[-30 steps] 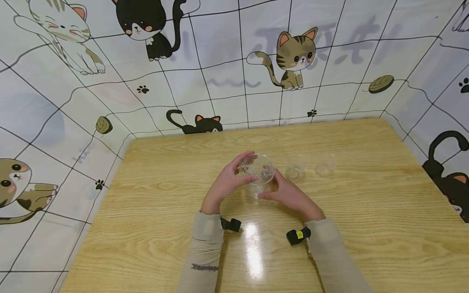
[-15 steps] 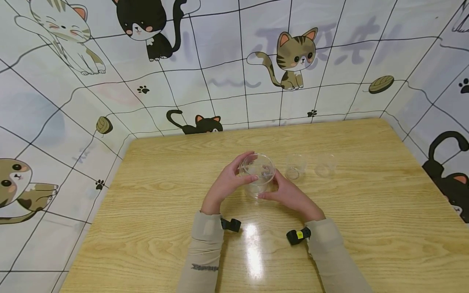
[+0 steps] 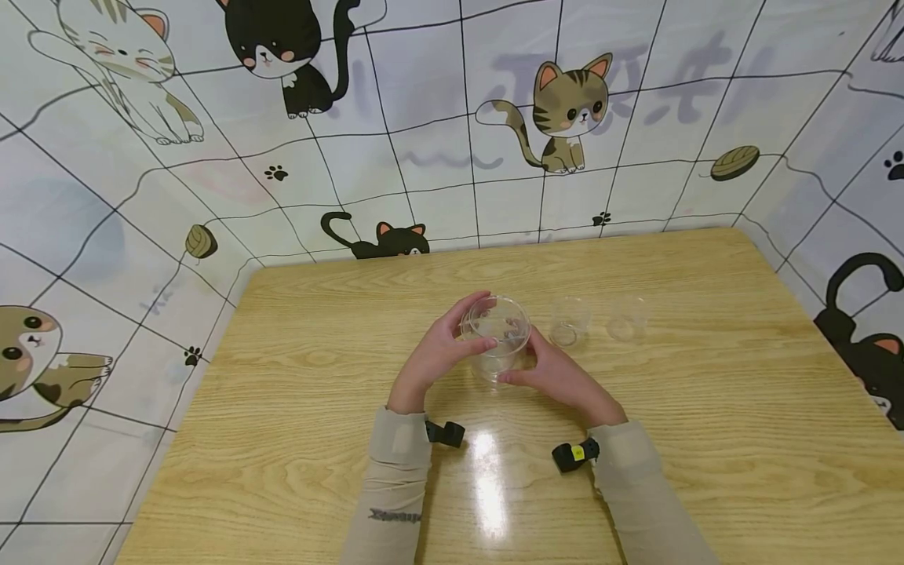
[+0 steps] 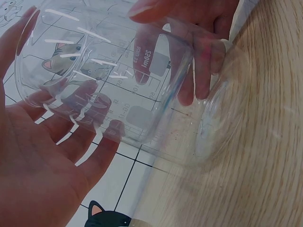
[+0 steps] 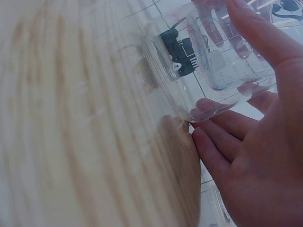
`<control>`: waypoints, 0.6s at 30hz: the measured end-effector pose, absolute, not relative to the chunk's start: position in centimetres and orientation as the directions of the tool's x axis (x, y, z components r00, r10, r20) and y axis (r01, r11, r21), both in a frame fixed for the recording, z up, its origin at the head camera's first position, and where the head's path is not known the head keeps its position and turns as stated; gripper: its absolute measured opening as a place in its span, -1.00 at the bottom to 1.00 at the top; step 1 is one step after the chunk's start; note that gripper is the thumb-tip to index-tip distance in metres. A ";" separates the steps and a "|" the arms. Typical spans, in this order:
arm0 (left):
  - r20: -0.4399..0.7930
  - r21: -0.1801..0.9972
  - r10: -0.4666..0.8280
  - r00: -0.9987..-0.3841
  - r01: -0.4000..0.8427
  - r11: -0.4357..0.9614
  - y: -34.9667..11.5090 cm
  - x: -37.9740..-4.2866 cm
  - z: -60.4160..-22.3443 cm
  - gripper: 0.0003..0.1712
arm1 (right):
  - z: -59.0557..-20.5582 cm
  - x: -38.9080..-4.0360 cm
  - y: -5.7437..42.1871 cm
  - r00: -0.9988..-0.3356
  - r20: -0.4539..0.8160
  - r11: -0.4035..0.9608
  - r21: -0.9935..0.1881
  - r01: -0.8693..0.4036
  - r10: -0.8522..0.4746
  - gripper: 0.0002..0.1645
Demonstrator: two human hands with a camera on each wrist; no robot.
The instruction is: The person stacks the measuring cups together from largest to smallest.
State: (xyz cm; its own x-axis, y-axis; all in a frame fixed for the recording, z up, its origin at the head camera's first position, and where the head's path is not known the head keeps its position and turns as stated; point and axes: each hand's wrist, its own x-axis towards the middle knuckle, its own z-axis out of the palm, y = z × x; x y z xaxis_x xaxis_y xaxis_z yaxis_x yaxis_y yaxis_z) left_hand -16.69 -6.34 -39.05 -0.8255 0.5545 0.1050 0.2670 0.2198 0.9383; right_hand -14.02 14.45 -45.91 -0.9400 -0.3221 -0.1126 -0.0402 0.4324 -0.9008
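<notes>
Toward the far edge of the worktop point(image 3: 318, 322), about midway along it, two clear beakers are sitting one partly inside the other. The inner beaker point(image 3: 503, 315) is poking out the top; the outer beaker point(image 3: 494, 370) is surrounding its lower part. Left wrist view: inner base is stopping short of the outer base, gap visible. "250ml" print is showing through; can't tell which wall is carrying it. Also can't tell if the outer base is touching the worktop.

Left hand point(image 3: 445, 345) is holding the inner beaker near its rim: thumb is lying across the near side, fingers point(image 4: 101, 155) are wrapping round the wall, spread apart. Right hand point(image 3: 561, 373) is gripping the outer beaker lower down from its right side, thumb in front, fingers point(image 5: 213, 153) curving round the other side. Both sets of fingers are spanning a full beaker width, not pinching narrow.

Right of the hands, two small clear cups are standing upright in a row roughly parallel to the far edge: near cup point(image 3: 570, 318) just beside the right hand's fingers, far cup point(image 3: 627, 320) closer to the worktop's right edge, the two apart. Sleeves point(image 3: 399, 471) are reaching in from the near side, each wrist carrying a black camera point(image 3: 446, 434). Cat-print wall covering point(image 3: 424, 94) is rising behind the far edge. Light streak is reflecting off the worktop between the forearms.
</notes>
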 end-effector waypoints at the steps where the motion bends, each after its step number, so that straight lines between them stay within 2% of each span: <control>1: 0.105 0.938 0.554 -0.826 0.267 0.221 -6.3 -16.7 -39.1 -0.22 | -45.9 -14.0 14.4 -0.941 -0.114 0.434 -0.900 -0.037 -0.319 0.12; 18: 0.107 0.943 0.552 -0.827 0.261 0.208 -6.4 -16.7 -39.2 -0.22 | -46.2 -14.1 14.6 -0.943 -0.115 0.441 -0.897 -0.036 -0.313 0.10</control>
